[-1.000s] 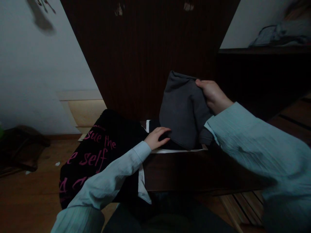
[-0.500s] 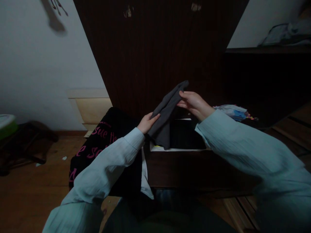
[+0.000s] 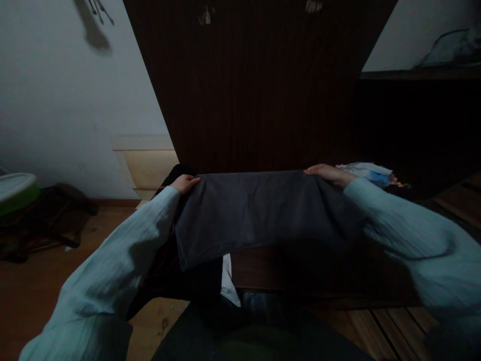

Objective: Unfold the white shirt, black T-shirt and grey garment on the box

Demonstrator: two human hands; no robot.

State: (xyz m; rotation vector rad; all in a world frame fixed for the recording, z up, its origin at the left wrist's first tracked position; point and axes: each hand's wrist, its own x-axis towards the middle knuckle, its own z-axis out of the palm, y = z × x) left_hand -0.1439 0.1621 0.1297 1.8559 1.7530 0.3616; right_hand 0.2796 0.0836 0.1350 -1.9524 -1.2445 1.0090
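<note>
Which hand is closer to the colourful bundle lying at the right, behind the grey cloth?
Right. The right hand grips the grey cloth's far corner, just left of the bundle. The left hand holds the opposite corner, a full cloth-width away.

Dim room on my feed. Tall dark brown ribbed wooden panel [image 3: 259, 85] fills the centre background. White plaster wall [image 3: 63, 100] to its left, with a blurred dark hanging shape [image 3: 92, 25] near the top. Pale light-wood stepped block [image 3: 148, 163] sits against the wall's base. Far left: green round bowl with white lid [image 3: 15, 190] on a low dark wooden stand [image 3: 48, 220]. Brown wooden plank floor [image 3: 45, 281] below. Right of centre, small bundle of white and blue cloth [image 3: 366, 173] on the dark tabletop [image 3: 319, 271]. Upper right, pale heap on a dark shelf [image 3: 421, 75]; I cannot tell what it is.
</note>
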